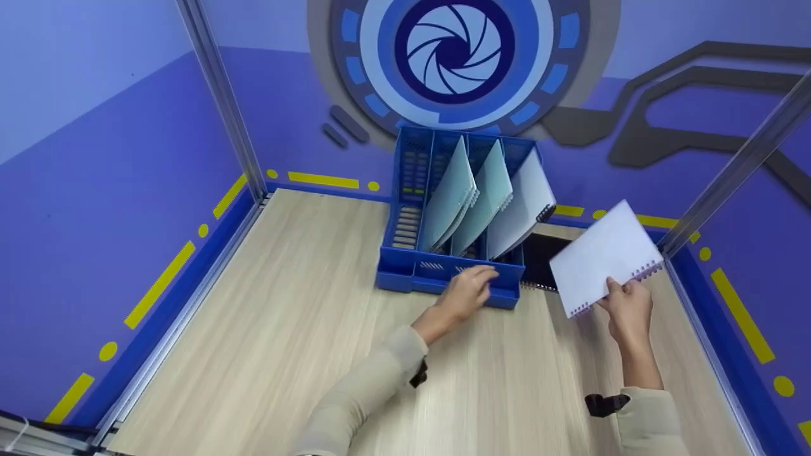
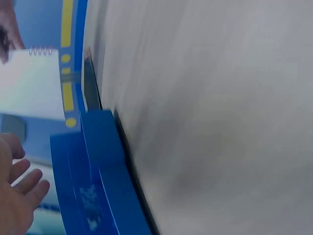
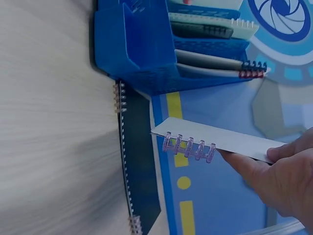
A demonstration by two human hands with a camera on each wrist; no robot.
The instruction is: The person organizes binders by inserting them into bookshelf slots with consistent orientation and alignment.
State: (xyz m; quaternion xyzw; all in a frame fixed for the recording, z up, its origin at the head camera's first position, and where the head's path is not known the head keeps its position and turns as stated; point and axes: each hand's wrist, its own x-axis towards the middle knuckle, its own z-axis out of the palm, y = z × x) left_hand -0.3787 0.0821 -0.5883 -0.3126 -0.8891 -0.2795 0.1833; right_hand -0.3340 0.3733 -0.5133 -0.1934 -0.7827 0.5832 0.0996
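My right hand (image 1: 632,311) pinches a white spiral notebook (image 1: 605,253) by its bound edge, thumb on top, and keeps it tilted above the table to the right of a blue file rack (image 1: 396,258). Light purple rings (image 3: 190,147) of its binding show in the right wrist view. My left hand (image 1: 467,294) is over the rack's front wall, holding nothing; its fingers (image 2: 29,182) are loosely bent in the left wrist view. Leaning in the rack are two light green notebooks (image 1: 448,197) (image 1: 486,206) and, in the rightmost slot, white-covered notebooks (image 1: 521,206) with dark and red rings.
A black spiral notebook (image 1: 540,253) lies on the wooden table (image 1: 285,304) just right of the rack, partly hidden behind the white notebook. The rack's leftmost slot (image 1: 405,227) shows its bare slotted floor. Blue printed walls (image 1: 272,114) and metal posts (image 1: 225,95) enclose the table.
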